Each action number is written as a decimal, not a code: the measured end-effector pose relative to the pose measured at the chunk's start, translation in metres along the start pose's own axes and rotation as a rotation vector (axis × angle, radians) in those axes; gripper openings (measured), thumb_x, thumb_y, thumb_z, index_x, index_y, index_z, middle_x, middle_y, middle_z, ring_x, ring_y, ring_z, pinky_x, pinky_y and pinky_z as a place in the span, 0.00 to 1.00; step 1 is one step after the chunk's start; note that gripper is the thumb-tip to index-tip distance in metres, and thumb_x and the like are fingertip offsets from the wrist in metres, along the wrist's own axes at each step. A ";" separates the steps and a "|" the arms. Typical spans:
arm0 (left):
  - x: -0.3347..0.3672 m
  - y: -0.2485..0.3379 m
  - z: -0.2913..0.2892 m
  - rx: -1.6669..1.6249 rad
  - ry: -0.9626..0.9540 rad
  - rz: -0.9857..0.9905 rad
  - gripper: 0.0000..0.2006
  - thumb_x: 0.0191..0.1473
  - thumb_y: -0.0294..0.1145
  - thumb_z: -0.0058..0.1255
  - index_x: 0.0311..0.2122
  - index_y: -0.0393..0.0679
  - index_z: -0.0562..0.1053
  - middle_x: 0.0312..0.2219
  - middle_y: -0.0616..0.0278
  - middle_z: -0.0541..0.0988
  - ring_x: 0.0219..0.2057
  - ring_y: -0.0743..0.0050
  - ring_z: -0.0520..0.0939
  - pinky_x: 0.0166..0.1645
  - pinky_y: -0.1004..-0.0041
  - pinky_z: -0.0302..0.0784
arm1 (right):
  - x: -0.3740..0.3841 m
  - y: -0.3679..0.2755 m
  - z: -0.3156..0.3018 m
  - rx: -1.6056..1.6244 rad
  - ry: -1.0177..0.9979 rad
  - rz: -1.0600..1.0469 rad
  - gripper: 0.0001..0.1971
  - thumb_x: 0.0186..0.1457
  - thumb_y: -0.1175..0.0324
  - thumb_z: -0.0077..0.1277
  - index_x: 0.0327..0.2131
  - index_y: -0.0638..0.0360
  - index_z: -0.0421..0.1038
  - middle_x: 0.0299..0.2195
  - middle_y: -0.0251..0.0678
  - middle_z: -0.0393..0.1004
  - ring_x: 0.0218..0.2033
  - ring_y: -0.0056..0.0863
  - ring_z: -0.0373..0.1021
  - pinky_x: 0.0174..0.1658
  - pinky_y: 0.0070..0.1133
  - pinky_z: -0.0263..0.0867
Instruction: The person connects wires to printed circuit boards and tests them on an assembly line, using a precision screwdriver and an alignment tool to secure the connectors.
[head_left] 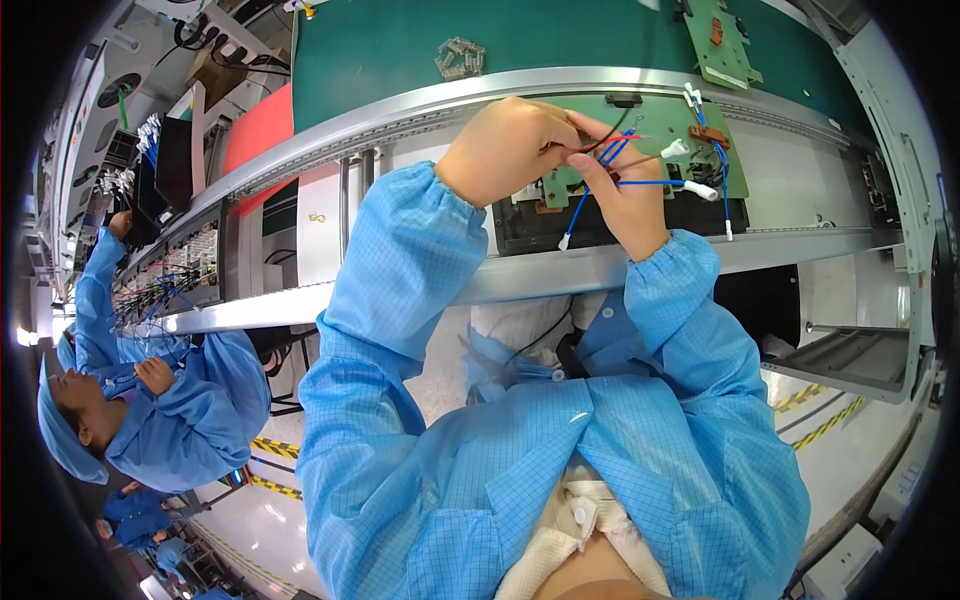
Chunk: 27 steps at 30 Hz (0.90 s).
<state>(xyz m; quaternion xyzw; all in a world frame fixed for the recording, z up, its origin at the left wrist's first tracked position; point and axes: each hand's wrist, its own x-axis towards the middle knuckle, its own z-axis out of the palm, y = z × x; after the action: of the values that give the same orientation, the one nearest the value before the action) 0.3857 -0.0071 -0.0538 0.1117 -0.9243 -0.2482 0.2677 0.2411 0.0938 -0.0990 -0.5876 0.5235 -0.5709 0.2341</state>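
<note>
Both my hands are together over a green fixture plate (735, 180) on the conveyor line. My left hand (512, 150) is closed, its fingertips pinching a thin dark wire (607, 137) that runs up to the right. Close against it, my right hand (632, 200) grips several blue wires (650, 183) between thumb and fingers. Their ends stick out past the hand, one with a white sleeved connector (700, 190), another with a small terminal pointing down. The exact contact between the fingertips is partly hidden. More blue wires (724, 165) hang from a brown clip (708, 134) on the plate.
A green mat (380, 50) lies beyond the metal rail, with a pile of small metallic parts (460, 58) on it. Another green plate (718, 45) stands at the far right. At left, a co-worker in blue (190, 410) sits along the line near bundled wires (160, 290).
</note>
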 end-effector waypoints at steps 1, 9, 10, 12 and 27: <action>0.000 -0.002 0.001 0.003 0.002 0.001 0.05 0.42 0.28 0.54 0.26 0.39 0.75 0.18 0.56 0.75 0.21 0.56 0.76 0.26 0.66 0.71 | 0.003 -0.002 -0.001 -0.049 0.002 0.004 0.10 0.55 0.72 0.49 0.38 0.68 0.71 0.33 0.35 0.76 0.30 0.15 0.67 0.36 0.15 0.63; -0.015 -0.001 -0.014 -0.024 -0.096 -0.178 0.10 0.43 0.36 0.59 0.31 0.43 0.77 0.18 0.61 0.75 0.18 0.64 0.75 0.24 0.72 0.70 | -0.001 -0.010 0.004 -0.148 0.030 0.035 0.11 0.58 0.70 0.45 0.35 0.69 0.72 0.28 0.35 0.76 0.28 0.16 0.66 0.34 0.17 0.64; -0.010 0.005 -0.020 -0.025 -0.090 -0.177 0.10 0.43 0.36 0.59 0.31 0.43 0.77 0.18 0.61 0.75 0.18 0.64 0.75 0.24 0.72 0.70 | -0.001 -0.012 0.002 -0.157 0.002 0.082 0.10 0.57 0.69 0.46 0.34 0.69 0.72 0.26 0.34 0.75 0.27 0.17 0.66 0.33 0.17 0.63; 0.001 0.021 -0.036 -0.172 -0.116 -0.213 0.16 0.44 0.39 0.60 0.38 0.44 0.75 0.17 0.62 0.76 0.17 0.68 0.74 0.23 0.75 0.69 | 0.000 -0.010 0.000 -0.171 -0.027 0.126 0.10 0.56 0.69 0.47 0.33 0.68 0.72 0.24 0.34 0.74 0.26 0.18 0.66 0.32 0.17 0.63; 0.057 0.009 -0.015 -0.347 -0.480 -0.103 0.13 0.54 0.37 0.48 0.23 0.38 0.71 0.16 0.59 0.73 0.19 0.68 0.75 0.28 0.72 0.71 | -0.002 0.001 0.003 -0.370 0.087 0.042 0.07 0.51 0.69 0.51 0.27 0.63 0.70 0.19 0.38 0.71 0.18 0.30 0.67 0.22 0.22 0.59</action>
<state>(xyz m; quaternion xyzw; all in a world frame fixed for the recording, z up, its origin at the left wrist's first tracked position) 0.3462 -0.0248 -0.0131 0.0489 -0.8981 -0.4349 0.0436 0.2438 0.0940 -0.1012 -0.5843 0.6412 -0.4850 0.1110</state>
